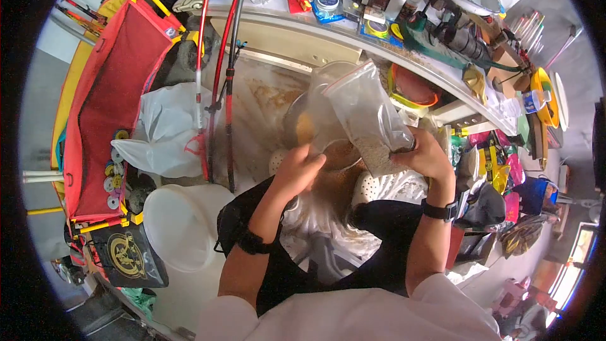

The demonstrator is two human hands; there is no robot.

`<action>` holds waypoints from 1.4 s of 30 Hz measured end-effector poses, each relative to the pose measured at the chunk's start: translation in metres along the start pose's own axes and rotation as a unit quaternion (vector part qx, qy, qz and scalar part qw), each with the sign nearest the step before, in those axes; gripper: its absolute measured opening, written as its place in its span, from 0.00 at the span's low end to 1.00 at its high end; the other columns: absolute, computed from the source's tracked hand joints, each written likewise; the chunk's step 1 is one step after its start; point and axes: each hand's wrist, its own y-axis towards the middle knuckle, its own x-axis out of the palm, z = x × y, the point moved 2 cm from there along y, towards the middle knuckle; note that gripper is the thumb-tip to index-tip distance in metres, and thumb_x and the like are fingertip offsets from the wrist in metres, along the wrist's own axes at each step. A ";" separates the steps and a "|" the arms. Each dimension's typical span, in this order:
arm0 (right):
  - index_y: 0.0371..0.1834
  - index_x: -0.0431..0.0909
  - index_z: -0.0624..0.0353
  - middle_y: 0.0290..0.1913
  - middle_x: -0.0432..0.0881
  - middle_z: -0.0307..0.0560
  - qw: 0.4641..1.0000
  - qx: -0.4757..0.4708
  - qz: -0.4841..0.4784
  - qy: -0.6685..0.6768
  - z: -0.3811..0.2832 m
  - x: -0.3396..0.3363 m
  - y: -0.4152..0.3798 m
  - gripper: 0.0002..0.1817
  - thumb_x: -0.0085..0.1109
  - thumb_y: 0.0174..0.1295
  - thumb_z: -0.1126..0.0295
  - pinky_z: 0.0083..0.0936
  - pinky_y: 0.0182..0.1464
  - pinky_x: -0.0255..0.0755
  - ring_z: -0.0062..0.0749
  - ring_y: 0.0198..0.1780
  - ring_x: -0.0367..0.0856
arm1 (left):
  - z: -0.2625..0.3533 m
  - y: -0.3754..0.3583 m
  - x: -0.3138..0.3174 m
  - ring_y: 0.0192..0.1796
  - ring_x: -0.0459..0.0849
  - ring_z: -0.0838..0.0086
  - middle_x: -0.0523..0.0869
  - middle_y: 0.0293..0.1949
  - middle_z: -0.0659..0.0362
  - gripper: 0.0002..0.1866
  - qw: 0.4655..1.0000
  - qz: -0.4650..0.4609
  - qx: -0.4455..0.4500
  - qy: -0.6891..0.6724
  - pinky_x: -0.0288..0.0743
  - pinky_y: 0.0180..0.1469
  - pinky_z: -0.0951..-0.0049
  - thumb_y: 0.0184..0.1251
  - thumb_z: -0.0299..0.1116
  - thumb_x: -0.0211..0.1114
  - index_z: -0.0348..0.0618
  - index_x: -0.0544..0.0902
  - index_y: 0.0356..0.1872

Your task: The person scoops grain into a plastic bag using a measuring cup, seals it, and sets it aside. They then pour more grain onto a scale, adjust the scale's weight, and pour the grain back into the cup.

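My right hand (427, 153) is closed on the lower right of a clear zip bag (372, 117), which holds a grey-brown grainy material in its bottom end. My left hand (298, 173) is closed, thumb against fingers, near the left edge of clear plastic; what it pinches is hard to make out. Behind and below the bag, between my feet, is a round container with brown material (341, 155), partly hidden by the plastic. White perforated shoes (365, 188) show beside it.
A cluttered desk (297, 22) runs across the front. Red and black rods (230, 101) stand left of centre, by a white plastic bag (167, 129). A white bucket (183, 227) is at my left, beyond it a long red bag (107, 113). Piled goods line the right.
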 end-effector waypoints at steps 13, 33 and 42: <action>0.40 0.82 0.67 0.34 0.85 0.43 1.000 0.004 -0.011 0.023 -0.002 -0.002 -0.002 0.18 0.68 0.44 0.74 0.24 0.41 0.73 0.21 0.35 0.79 | 0.004 0.008 0.007 0.13 0.68 0.82 0.71 0.14 0.66 0.11 0.999 0.007 -0.009 0.052 0.61 0.17 0.76 0.68 0.34 0.57 0.42 0.70 0.26; 0.44 0.80 0.68 0.40 0.83 0.43 0.994 0.026 -0.007 0.105 0.003 0.002 0.007 0.17 0.63 0.48 0.76 0.23 0.45 0.73 0.23 0.41 0.78 | -0.014 0.013 0.011 0.13 0.68 0.80 0.70 0.13 0.66 0.11 0.995 -0.012 0.024 0.100 0.61 0.16 0.74 0.67 0.34 0.57 0.42 0.71 0.26; 0.50 0.78 0.65 0.42 0.80 0.39 0.992 -0.090 -0.027 0.088 -0.003 0.006 0.005 0.26 0.61 0.41 0.79 0.21 0.45 0.69 0.22 0.39 0.75 | -0.007 0.009 0.015 0.14 0.65 0.83 0.69 0.16 0.67 0.10 0.996 -0.078 -0.048 -0.011 0.58 0.16 0.77 0.68 0.34 0.57 0.44 0.70 0.27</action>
